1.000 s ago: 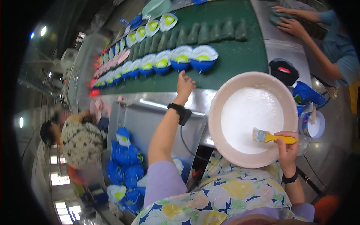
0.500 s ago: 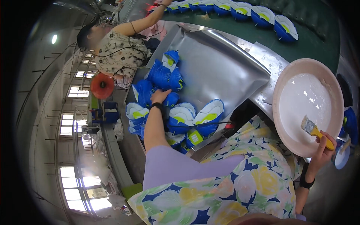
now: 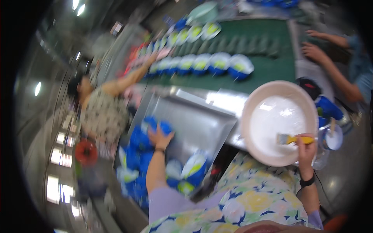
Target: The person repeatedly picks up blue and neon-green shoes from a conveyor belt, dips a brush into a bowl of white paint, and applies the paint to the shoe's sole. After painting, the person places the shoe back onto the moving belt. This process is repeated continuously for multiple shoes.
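Note:
My left hand (image 3: pixel 160 136) lies over blue shoe uppers (image 3: pixel 139 140) at the left of a metal tray (image 3: pixel 194 124), fingers spread and touching them. More blue uppers with white and yellow-green insides (image 3: pixel 195 167) lie in the tray's near part. My right hand (image 3: pixel 305 152) grips the yellow handle of a paintbrush (image 3: pixel 292 139). The brush's bristles point left, over the white liquid (image 3: pixel 268 122) in a pale pink basin (image 3: pixel 248 112). Motion blurs the left hand and the uppers somewhat.
Rows of blue-and-white uppers (image 3: pixel 202 63) stand on a green belt (image 3: pixel 268 75) beyond the tray. One person (image 3: pixel 105 112) reaches over it at left; another's hands (image 3: pixel 316 52) are at far right. A small tub (image 3: pixel 333 138) stands right of the basin.
The view has swung to the right, showing more of the belt and a second person. My left hand has shifted over the pile, its fingers now spread. The brush has turned more level.

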Demonstrator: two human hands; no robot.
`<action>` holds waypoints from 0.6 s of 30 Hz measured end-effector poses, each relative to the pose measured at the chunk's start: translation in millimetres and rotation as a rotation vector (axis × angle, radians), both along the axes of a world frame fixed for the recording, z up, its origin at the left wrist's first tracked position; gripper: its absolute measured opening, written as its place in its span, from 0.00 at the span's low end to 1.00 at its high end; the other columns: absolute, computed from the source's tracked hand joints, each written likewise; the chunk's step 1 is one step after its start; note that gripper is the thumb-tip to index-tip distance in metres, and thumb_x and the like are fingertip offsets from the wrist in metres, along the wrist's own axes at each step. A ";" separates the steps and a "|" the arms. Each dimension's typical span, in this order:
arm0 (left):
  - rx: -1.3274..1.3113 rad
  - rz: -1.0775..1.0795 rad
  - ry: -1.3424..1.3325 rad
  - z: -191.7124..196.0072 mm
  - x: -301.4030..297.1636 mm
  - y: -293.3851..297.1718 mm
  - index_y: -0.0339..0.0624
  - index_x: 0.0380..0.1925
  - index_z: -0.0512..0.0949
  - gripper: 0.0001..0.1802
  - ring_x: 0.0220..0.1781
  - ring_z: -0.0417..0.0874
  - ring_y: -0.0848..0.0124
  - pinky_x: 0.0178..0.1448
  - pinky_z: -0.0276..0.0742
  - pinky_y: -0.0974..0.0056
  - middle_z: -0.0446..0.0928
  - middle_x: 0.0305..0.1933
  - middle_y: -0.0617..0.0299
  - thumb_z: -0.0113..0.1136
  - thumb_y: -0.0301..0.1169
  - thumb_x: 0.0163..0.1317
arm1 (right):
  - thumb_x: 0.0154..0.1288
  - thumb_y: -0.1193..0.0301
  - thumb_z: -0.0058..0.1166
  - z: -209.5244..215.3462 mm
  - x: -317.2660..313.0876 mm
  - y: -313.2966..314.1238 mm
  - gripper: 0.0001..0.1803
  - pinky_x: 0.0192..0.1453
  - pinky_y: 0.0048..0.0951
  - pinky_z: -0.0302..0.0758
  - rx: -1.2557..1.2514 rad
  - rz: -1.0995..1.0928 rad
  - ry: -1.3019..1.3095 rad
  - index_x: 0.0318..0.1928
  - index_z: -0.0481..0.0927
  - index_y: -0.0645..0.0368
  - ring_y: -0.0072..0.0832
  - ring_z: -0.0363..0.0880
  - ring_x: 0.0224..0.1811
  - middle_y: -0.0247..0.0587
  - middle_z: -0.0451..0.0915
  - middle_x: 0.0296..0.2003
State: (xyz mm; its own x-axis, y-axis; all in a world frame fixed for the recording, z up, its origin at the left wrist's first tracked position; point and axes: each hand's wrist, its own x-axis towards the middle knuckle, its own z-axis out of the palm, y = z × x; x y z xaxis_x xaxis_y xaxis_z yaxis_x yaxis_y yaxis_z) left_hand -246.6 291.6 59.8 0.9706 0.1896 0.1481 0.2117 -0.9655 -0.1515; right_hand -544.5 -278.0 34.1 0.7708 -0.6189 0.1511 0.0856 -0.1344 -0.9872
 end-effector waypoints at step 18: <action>-2.242 0.080 0.453 -22.2 -51.1 -141.6 0.39 0.68 0.61 0.34 0.67 0.70 0.54 0.72 0.64 0.46 0.67 0.68 0.53 0.57 0.33 0.62 | 0.67 0.73 0.60 6.5 8.8 4.4 0.09 0.39 0.25 0.78 -0.021 -0.098 0.028 0.43 0.75 0.63 0.24 0.83 0.34 0.40 0.82 0.32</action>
